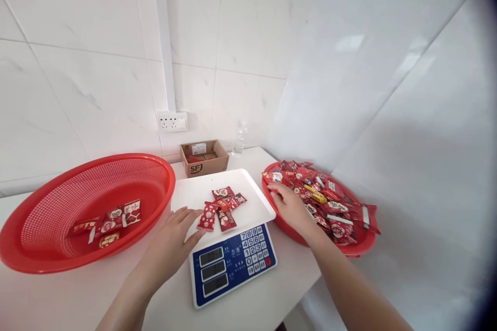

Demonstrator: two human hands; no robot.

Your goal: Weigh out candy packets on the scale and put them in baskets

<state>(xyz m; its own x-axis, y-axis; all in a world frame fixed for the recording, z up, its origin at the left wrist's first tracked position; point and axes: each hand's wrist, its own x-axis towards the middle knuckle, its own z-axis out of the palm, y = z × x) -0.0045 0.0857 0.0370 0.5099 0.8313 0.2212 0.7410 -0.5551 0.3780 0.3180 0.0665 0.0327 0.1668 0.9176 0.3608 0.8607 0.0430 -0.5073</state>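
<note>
A digital scale [233, 261] with a white weighing pan [194, 194] stands in the middle of the table. Several red candy packets [222, 208] lie on the pan. My left hand [176, 238] rests flat at the pan's front left edge, fingers stretched out, fingertips close to a packet. My right hand [289, 207] reaches into the full red basket [351, 249] on the right, fingers spread over the heap of red candies [330, 201]. Whether it grips one I cannot see.
A large red mesh basket [46, 253] at the left holds a few red packets [111, 222]. A small cardboard box [204, 158] and a clear bottle [239, 142] stand by the tiled wall, below a wall socket [172, 121]. A white wall runs close on the right.
</note>
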